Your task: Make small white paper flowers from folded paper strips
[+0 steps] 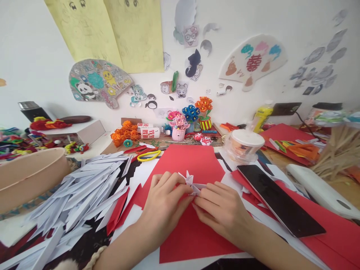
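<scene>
Between my two hands is a small white folded-paper piece [190, 180] with pointed tips sticking up. My left hand [168, 198] pinches its left side between thumb and fingers. From the right, my right hand [221, 204] closes on the same piece, fingertips nearly meeting those of the left. Part of the folded paper is hidden behind the fingers. Below both hands lies a large red paper sheet [185, 232]. To the left a heap of folded white paper strips [81, 187] is spread out, with folded red strips [119, 210] beside it.
A dark phone [278, 198] rests on red paper at right, near a white power bank [320, 191]. Behind stand a lidded cup [243, 144], yellow-handled scissors [149, 155] and flower pots [178, 133]. A beige round container [30, 172] is at far left.
</scene>
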`<control>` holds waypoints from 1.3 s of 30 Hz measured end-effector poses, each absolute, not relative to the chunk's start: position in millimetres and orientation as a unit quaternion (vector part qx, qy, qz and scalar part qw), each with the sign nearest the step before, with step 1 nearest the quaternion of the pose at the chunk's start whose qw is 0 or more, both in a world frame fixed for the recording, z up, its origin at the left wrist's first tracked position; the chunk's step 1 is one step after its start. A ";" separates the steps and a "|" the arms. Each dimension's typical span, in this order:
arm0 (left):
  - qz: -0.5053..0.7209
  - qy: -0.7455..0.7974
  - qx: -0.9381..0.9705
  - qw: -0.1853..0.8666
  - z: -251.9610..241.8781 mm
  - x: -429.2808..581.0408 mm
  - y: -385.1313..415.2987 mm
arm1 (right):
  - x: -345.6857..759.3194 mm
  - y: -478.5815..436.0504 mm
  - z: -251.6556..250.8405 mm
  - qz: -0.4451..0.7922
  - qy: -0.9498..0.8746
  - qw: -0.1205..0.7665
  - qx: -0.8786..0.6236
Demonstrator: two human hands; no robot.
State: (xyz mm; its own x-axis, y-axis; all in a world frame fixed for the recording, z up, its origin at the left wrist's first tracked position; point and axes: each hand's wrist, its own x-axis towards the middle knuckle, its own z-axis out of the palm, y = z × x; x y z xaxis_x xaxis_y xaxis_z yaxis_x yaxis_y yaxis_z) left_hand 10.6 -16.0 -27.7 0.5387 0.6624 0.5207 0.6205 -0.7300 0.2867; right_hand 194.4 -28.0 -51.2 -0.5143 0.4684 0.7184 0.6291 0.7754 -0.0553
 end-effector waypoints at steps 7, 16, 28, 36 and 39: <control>0.274 0.370 0.886 0.049 -25.2 11.8 -17.2 | 197.5 -24.7 -48.0 -0.093 -0.887 0.361 -0.271; 0.262 0.449 0.836 0.174 -15.3 11.0 -11.9 | 197.2 -23.3 -48.9 -0.097 -0.910 0.325 -0.240; 0.294 0.498 0.796 0.179 -19.5 14.9 -12.1 | 193.6 -27.2 -46.5 -0.092 -0.883 0.359 -0.287; 0.287 0.497 0.801 0.170 -19.5 19.5 -20.2 | 193.0 -27.7 -53.4 -0.085 -0.845 0.367 -0.380; 0.287 0.492 0.812 0.127 -16.4 20.3 -22.3 | 194.3 -27.1 -54.4 -0.054 -0.856 0.357 -0.370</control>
